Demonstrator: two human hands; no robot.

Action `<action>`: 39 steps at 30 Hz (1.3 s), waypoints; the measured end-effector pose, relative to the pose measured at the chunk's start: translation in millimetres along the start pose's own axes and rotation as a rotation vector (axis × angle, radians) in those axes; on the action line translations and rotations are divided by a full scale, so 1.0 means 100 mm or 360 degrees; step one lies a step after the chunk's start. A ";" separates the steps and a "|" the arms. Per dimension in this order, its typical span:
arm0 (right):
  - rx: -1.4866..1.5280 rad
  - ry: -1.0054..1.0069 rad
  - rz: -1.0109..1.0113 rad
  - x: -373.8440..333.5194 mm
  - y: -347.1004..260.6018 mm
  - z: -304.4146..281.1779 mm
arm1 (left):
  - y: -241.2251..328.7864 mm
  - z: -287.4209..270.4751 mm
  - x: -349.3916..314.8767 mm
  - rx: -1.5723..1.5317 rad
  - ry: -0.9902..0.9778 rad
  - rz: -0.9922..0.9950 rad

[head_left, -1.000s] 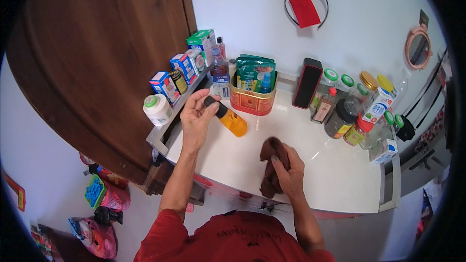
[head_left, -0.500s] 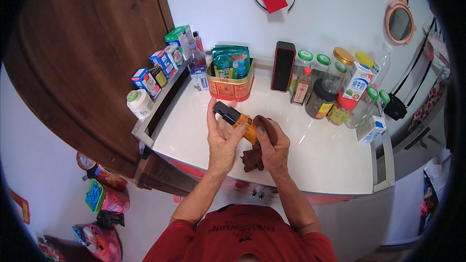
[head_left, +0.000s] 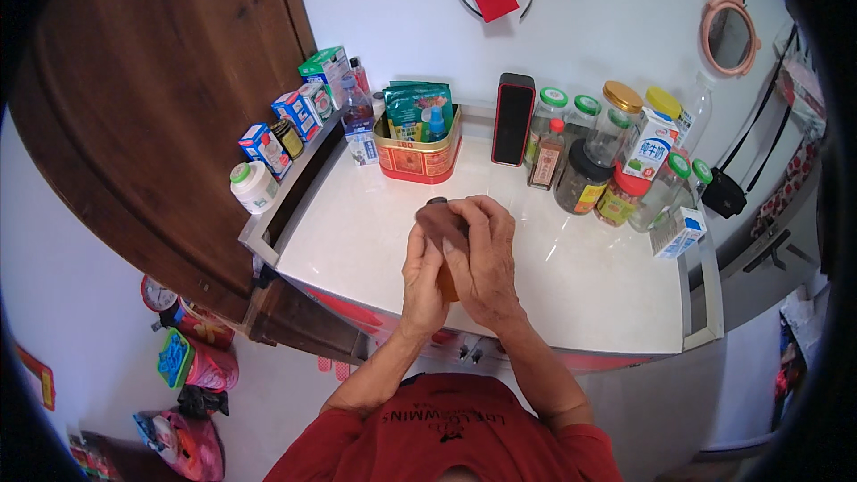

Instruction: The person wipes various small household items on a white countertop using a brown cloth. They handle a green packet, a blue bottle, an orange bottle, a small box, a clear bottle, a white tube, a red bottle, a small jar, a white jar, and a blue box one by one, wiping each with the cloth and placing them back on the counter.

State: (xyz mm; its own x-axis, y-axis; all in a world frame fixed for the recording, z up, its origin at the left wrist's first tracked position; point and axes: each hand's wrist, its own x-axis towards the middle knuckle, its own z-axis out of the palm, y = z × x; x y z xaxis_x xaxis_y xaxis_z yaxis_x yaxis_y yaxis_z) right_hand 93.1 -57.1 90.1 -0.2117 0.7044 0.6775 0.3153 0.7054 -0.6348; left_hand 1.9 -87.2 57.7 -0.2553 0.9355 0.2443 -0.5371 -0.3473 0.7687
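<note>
Left hand [head_left: 423,284] grips amber bottle [head_left: 448,286], right hand [head_left: 486,261] clutches brown cloth [head_left: 444,223] against it; red-gold tin [head_left: 418,162] beyond hands.

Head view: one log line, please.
left hand: around amber bottle | right hand: brown cloth over bottle's upper part | red tin: on tabletop beyond hands

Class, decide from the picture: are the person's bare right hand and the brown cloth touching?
Touching. The head view shows the right hand gripping the brown cloth, thumb lying against it.

Brown cloth [head_left: 443,223] and fingers [head_left: 483,220] mostly hide the bottle [head_left: 448,286].
</note>
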 end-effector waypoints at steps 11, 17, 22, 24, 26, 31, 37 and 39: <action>0.1584 -0.0667 0.1049 0.28 0.11 -0.15 | 0.08 -0.39 0.04 0.0224 -0.0266 -0.0075; 0.1437 -0.0850 0.0814 0.19 0.06 -0.26 | 0.39 -0.33 0.04 0.0097 -0.0470 -0.0531; 0.1246 -0.0510 0.0891 0.13 -0.03 -0.19 | 0.29 -0.35 0.08 0.0418 -0.0383 -0.0347; 0.1430 -0.0437 0.0942 0.04 0.10 -0.15 | 0.23 -0.40 0.06 0.0279 -0.0400 -0.0391; 0.1533 -0.0324 0.0994 0.01 0.17 -0.13 | 0.18 -0.48 0.07 0.0154 -0.0481 -0.0446; 0.1454 -0.0307 0.0907 0.12 0.10 -0.17 | 0.16 -0.53 0.02 -0.0084 -0.0546 -0.0568; 0.1496 -0.0720 0.0789 0.13 0.06 -0.22 | 0.27 -0.43 -0.08 0.0047 -0.0565 -0.0466; 0.1485 -0.0566 0.0780 0.11 0.00 -0.18 | 0.16 -0.52 -0.07 0.0197 -0.0500 -0.0161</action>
State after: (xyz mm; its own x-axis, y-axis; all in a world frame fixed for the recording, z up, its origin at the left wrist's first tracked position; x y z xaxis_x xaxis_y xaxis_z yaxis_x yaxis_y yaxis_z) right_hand 107.8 -50.9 104.1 -0.5553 0.8002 0.2264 -0.3501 0.0219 -0.9365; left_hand -46.8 -102.7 37.7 0.0646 0.9457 0.3185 -0.4406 -0.2594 0.8594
